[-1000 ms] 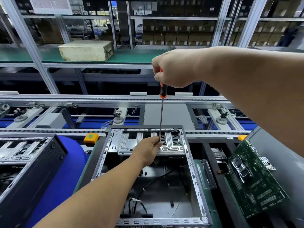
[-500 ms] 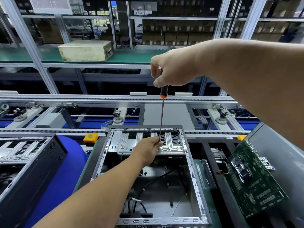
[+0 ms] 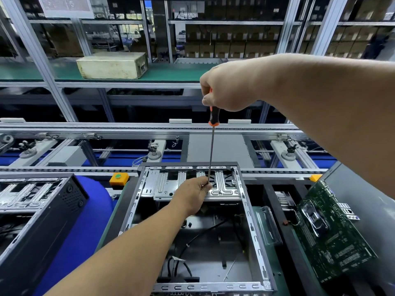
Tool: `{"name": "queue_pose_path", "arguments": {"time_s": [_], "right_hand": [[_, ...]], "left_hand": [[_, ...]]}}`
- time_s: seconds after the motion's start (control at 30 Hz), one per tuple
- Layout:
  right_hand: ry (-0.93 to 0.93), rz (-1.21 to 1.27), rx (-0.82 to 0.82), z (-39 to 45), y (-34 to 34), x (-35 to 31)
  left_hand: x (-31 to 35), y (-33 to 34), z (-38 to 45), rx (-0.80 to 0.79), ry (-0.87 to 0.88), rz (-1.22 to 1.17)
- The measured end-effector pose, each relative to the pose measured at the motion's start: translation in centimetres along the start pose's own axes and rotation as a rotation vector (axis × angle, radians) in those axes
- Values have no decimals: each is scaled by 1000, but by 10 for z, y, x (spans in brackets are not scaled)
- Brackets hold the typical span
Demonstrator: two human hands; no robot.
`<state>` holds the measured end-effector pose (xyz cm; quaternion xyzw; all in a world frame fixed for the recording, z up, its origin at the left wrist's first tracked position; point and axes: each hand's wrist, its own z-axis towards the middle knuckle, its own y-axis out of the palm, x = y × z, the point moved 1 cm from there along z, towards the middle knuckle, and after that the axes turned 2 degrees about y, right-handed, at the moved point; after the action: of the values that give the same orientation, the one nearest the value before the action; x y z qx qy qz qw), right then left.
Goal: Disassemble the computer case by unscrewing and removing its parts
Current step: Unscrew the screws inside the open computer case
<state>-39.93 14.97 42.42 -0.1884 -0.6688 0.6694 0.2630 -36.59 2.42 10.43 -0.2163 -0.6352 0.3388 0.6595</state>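
Screwdriver [image 3: 211, 150] stands almost upright over the open case [image 3: 193, 227] in the head view, its black and orange handle wrapped in the right hand [image 3: 228, 86], whose grip is clenched round the handle's top. Straight below that grip the thin shaft runs down to the left hand [image 3: 193, 194], whose fingertips pinch the shaft near its tip, just above the drive cage [image 3: 190, 184] at the far end of the case. The tip itself is hidden behind those fingers, so whether it sits in a screw cannot be told. Nearer the person than the lower grip, the case interior lies bare, with black cables [image 3: 181, 265] along its floor. Right of the lower grip, a green board [image 3: 329, 233] leans tilted against a grey panel [image 3: 367, 201]. Left of it, a second black case [image 3: 38, 218] lies beside a blue surface [image 3: 85, 221], and an orange button box [image 3: 119, 178] sits on the conveyor rail [image 3: 64, 168]. Far beyond the upper grip, a beige box [image 3: 112, 65] rests on a green shelf [image 3: 171, 72].
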Motion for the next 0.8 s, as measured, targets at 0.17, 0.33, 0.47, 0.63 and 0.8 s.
{"name": "queue_pose_path", "arguments": {"time_s": [0.17, 0.33, 0.47, 0.63, 0.8], "right_hand": [[0, 58, -92, 0, 2, -3], [-24, 57, -81, 5, 3, -1], [-10, 79, -45, 11, 8, 5], [73, 61, 150, 19, 24, 16], [116, -6, 196, 19, 24, 20]], "left_hand": [[-1, 1, -1, 15, -5, -2], [0, 1, 0, 18, -6, -1], [0, 1, 0, 14, -4, 25], [1, 1, 0, 12, -3, 33], [0, 1, 0, 17, 2, 44]]}}
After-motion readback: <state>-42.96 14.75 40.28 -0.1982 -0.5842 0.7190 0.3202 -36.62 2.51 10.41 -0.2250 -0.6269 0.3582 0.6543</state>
